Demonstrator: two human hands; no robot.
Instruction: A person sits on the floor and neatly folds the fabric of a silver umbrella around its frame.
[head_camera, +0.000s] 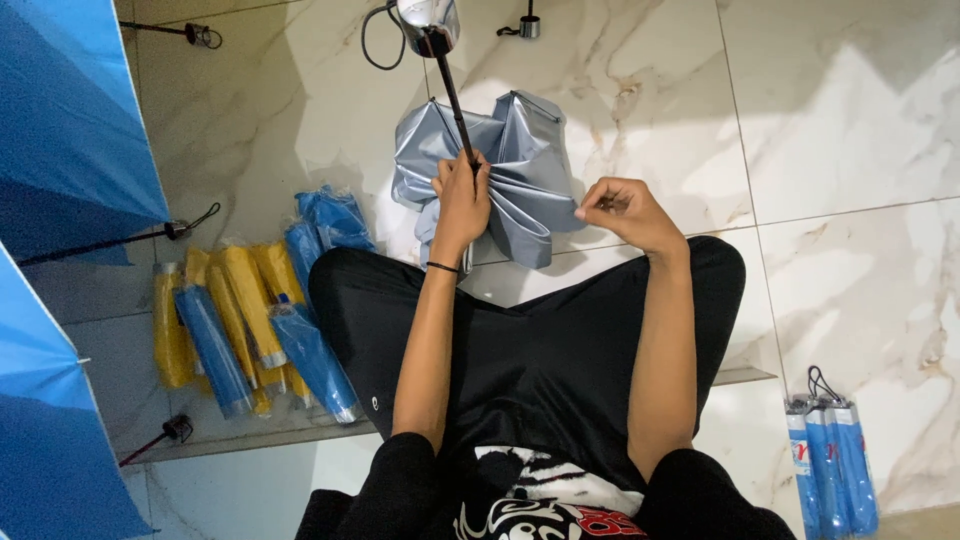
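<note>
The left hand (461, 200) has its grip closed around the gathered grey umbrella (520, 170) at its black shaft (455, 95). At three o'clock, the right hand (622, 212) pinches a fold's edge. Wrapped umbrellas (250, 320) lie on the floor at eight o'clock.

We record two open blue umbrellas (70, 120) cut by the left edge, so that only parts of their canopies and thin shafts show, and the handle (428, 22) of the grey umbrella (520, 170) cut by the top edge. Under the left hand (460, 200) the gathered folds and the lower shaft are hidden, and whatever the right hand (625, 212) pinches at the canopy's edge is too small for us to tell. The packaged blue umbrellas (832, 465) at the lower right run close to the bottom edge, their print too small to make out, and several of the yellow and blue wrapped umbrellas (240, 330) lie partly beneath one another and behind the black-clad knee.
</note>
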